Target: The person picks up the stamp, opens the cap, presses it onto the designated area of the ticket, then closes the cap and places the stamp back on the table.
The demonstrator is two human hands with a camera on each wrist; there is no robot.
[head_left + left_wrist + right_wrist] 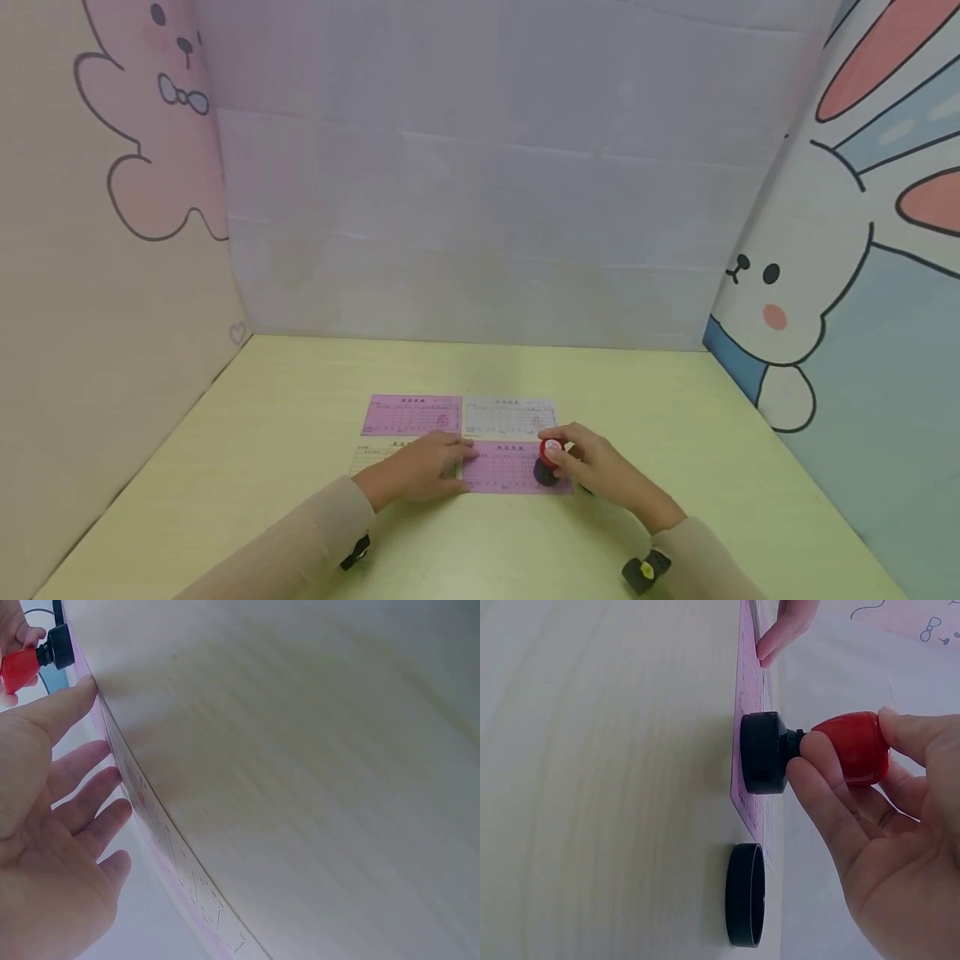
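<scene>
A stamp with a red handle (552,450) and a round black base (763,753) stands on the right part of the front pink printed slip (498,471). My right hand (603,471) holds it by the handle, with thumb and fingers around the red knob. At that slip's left edge, my left hand (416,468) rests with its fingers loosely extended, the fingertips touching the paper. Beneath the left hand lies a cream slip (367,460), partly covered. In the right wrist view, an open black round cap (745,895) sits on the table beside the pink slip.
Behind the front slips lie another pink slip (408,417) and a white slip (502,417), both with reddish marks at their right. The pale wood-toned table (300,383) meets a plain back wall (480,250) and side walls with cartoon animals.
</scene>
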